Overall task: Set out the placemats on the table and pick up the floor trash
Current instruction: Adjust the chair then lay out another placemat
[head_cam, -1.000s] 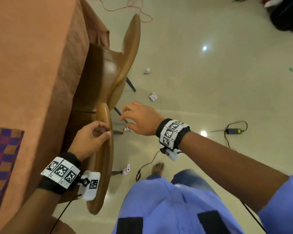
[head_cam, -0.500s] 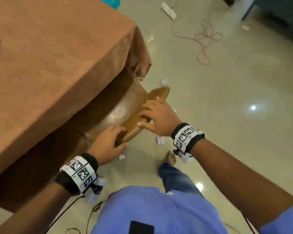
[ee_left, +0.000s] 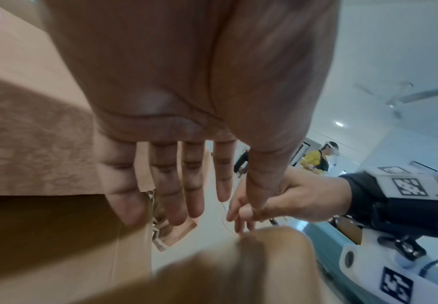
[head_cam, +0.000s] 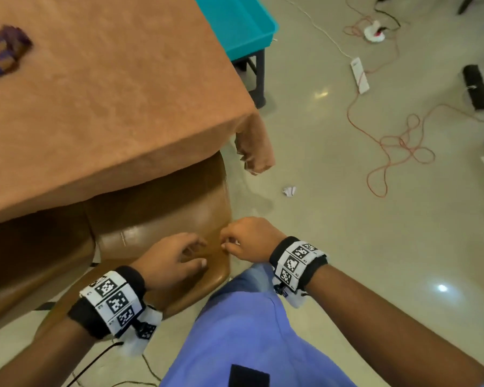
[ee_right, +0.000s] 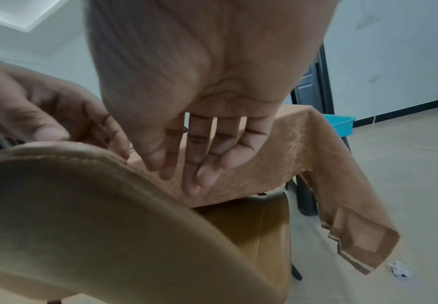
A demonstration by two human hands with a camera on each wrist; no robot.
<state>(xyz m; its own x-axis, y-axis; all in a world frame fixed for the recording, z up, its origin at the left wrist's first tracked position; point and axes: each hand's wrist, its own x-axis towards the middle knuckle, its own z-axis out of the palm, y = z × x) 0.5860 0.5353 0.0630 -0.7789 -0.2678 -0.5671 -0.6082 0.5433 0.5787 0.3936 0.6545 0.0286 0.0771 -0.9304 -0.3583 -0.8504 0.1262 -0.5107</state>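
No readable writing is showing anywhere; only black-and-white square code tags are sitting on the black wristbands point(head_cam: 296, 261) of both arms. The left hand point(head_cam: 173, 261) is hovering over the top of the smooth tan leather chair back point(head_cam: 207, 275), its fingers straight and spread, holding nothing. The right hand point(head_cam: 246, 241) is hanging just beside it with its fingers loosely extended downward, also holding nothing. The chair's glossy brown seat point(head_cam: 162, 213) is lying tucked partly under the table draped in a textured orange-brown cloth point(head_cam: 109, 93), whose bordered corner point(ee_right: 355, 236) is dangling toward the floor. A purple-and-orange checked woven placemat point(head_cam: 0, 54) is lying at the far left edge of the table, blurred. A small crumpled white paper scrap point(head_cam: 289, 190) is lying on the pale glossy tiled floor, near the cloth's corner and well apart from both hands. A teal plastic tray point(head_cam: 235, 20) is sitting beyond the table; a tangled red cable point(head_cam: 397, 146) and a white power strip point(head_cam: 359, 75) are lying farther off.
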